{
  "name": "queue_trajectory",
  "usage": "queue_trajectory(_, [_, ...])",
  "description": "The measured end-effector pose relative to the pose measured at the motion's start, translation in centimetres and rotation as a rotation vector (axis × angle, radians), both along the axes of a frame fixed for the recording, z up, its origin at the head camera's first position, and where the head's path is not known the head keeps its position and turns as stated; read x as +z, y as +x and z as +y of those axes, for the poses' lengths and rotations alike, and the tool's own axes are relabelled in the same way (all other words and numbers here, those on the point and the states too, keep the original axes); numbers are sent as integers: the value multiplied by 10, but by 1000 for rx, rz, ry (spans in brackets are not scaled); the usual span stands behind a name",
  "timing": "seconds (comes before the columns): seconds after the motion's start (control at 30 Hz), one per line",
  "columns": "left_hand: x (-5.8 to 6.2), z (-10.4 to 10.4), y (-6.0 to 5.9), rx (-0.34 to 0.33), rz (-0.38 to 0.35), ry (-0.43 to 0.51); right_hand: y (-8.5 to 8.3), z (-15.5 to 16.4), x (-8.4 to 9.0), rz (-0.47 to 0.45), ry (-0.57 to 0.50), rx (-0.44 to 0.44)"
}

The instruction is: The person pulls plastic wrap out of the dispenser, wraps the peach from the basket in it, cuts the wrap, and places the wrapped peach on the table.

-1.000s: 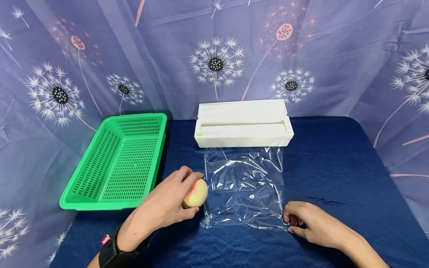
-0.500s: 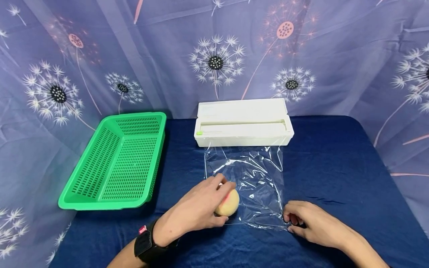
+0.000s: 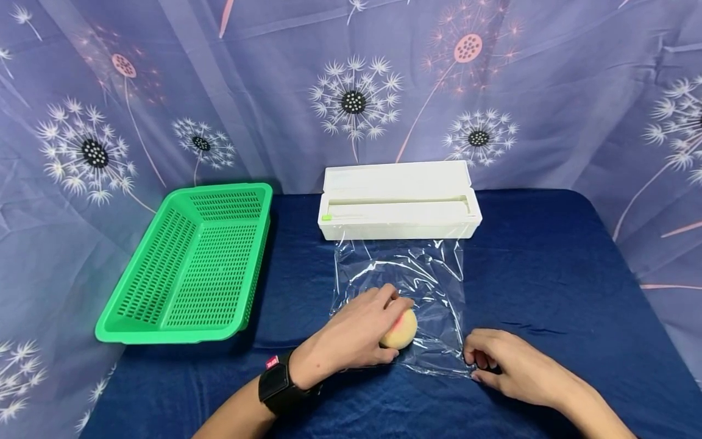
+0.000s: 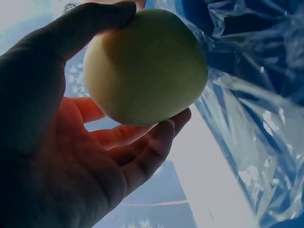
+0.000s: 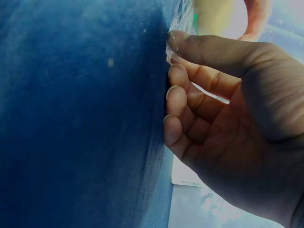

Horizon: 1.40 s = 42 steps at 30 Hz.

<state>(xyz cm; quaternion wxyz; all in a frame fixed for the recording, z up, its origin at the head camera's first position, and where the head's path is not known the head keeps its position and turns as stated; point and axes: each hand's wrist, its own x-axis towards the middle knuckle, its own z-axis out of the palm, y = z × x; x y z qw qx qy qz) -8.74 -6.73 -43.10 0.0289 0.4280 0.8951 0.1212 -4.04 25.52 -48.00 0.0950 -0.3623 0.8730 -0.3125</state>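
Observation:
My left hand (image 3: 359, 326) grips a pale yellow peach (image 3: 402, 330) with a pink blush, over the near half of a clear sheet of plastic wrap (image 3: 433, 292). In the left wrist view the thumb lies on one side of the peach (image 4: 147, 69) and the curled fingers on the other. My right hand (image 3: 507, 366) pinches the near right corner of the plastic wrap between thumb and index finger. The right wrist view shows the bunched wrap (image 5: 183, 23) at those fingertips, with the other fingers curled against the blue cloth.
From a white wrap box (image 3: 400, 230) with its lid raised, the sheet runs toward me. A green perforated basket (image 3: 252, 268) stands at the left. Dark blue cloth (image 3: 559, 268) covers the table, and a dandelion-print curtain (image 3: 274, 91) hangs behind.
My left hand has carried the peach rightward from beside the left edge of the plastic wrap to over the sheet. My right hand stays at the corner.

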Motion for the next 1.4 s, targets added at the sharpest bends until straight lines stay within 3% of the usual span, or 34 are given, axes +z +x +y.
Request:
queue_trajectory(0.3, [-13,9,-2,-4,47,-41,1,-1,-1,7,-18,1])
queue_trajectory(1.0, [-19,5,4,-19,105,-36,0,-1,-1,8,-16,-4])
queue_trajectory(1.1, [-19,1,10,-7,148,-31,-1,-2,0,-2,-11,-4])
queue_trajectory(1.2, [-19,-5,17,-17,242,-20,-1,-2,0,0,-2,-5])
queue_trajectory(1.4, [-18,-19,31,-123,436,-2,-1,-2,1,8,7,-5])
